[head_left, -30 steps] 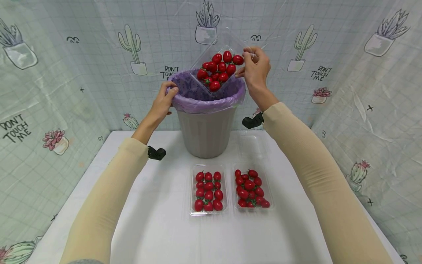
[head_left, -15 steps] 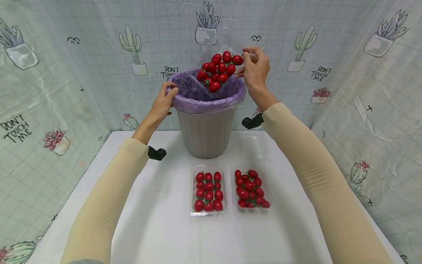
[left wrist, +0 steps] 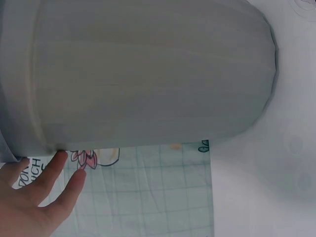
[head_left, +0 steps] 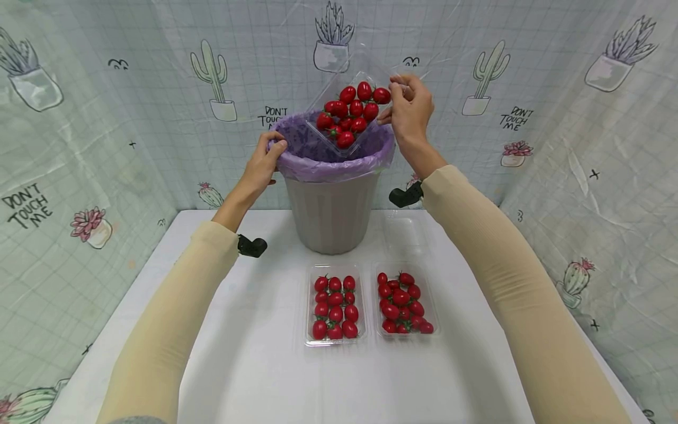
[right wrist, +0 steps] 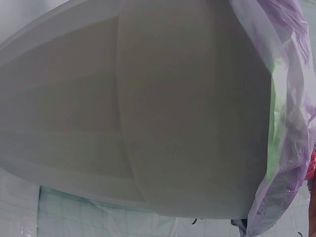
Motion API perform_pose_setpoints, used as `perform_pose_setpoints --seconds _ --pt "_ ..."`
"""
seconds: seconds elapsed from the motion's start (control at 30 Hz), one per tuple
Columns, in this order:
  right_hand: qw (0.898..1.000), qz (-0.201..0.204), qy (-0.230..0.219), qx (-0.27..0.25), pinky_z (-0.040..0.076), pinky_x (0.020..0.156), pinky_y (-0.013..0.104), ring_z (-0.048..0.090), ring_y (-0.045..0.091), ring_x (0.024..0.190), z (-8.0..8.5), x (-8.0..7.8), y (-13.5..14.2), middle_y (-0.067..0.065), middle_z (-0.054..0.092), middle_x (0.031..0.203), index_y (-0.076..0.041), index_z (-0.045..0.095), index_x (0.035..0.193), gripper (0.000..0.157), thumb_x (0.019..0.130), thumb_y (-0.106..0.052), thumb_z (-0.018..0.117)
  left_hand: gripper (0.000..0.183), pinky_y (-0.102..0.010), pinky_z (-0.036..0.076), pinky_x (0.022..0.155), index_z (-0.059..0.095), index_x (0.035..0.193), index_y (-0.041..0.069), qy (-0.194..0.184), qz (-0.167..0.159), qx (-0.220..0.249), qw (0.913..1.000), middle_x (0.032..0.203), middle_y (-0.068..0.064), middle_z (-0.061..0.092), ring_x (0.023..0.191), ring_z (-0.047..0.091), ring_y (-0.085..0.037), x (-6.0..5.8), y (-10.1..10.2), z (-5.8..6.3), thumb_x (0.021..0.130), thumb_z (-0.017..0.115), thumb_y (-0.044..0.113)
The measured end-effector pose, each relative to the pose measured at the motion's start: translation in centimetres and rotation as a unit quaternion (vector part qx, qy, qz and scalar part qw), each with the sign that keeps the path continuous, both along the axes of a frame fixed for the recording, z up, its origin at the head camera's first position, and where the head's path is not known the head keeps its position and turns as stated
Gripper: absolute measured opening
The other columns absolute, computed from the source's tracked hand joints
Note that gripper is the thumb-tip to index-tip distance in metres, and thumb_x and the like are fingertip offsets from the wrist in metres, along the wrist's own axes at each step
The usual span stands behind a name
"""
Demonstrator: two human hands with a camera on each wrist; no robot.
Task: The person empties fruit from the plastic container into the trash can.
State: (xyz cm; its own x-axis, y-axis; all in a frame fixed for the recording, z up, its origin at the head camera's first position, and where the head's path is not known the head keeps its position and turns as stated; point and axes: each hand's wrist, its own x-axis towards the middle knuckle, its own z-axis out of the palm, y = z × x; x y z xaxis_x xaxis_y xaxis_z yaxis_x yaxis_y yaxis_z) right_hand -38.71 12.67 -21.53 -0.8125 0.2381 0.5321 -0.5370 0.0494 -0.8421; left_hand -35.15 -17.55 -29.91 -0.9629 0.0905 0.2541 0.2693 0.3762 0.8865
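A grey trash can (head_left: 332,209) stands on the white table, its rim covered by a purple bag (head_left: 328,171). My left hand (head_left: 261,162) grips the can's rim at its left side, thumb over the bag. Spread fingers (left wrist: 69,195) of that hand show against the can's outer wall in the left wrist view. Over the can's mouth, my right hand (head_left: 412,109) pinches one corner of a tilted clear plastic box (head_left: 339,88), which holds cherry tomatoes (head_left: 356,109). In the right wrist view, the trash can (right wrist: 173,108) and purple bag (right wrist: 294,113) hide most of that hand.
Two clear boxes of cherry tomatoes, a left one (head_left: 335,343) and a right one (head_left: 431,306), lie in front of the can. An empty clear plastic tray (head_left: 405,232) lies to its right. A printed cloth (head_left: 286,35) hangs behind the table.
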Motion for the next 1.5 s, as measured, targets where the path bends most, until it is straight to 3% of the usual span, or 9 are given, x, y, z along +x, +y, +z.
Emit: perform_pose_setpoints --seconds 0.73,1.5 --pt "1.000 -0.002 0.012 0.000 0.055 0.052 0.025 0.060 0.011 0.044 0.03 -0.01 0.09 0.017 0.072 0.121 -0.008 0.070 0.120 0.020 0.105 -0.015 0.059 0.057 -0.069 0.042 0.102 0.035 0.145 0.028 0.000 -0.006 0.003 1.0000 0.161 -0.013 0.036 0.127 0.055 -0.041 -0.13 0.09 0.02 0.101 0.041 0.063" --pt "0.999 -0.011 0.035 0.021 0.054 0.051 0.026 0.060 0.011 0.043 0.01 -0.05 0.17 0.013 0.073 0.120 -0.008 0.070 0.119 0.020 0.104 -0.014 0.058 0.055 -0.063 0.044 0.100 0.036 0.144 0.031 -0.002 0.000 -0.007 1.0000 0.162 -0.012 0.036 0.129 0.055 -0.041 0.28 0.07 0.15 0.101 0.040 0.064"
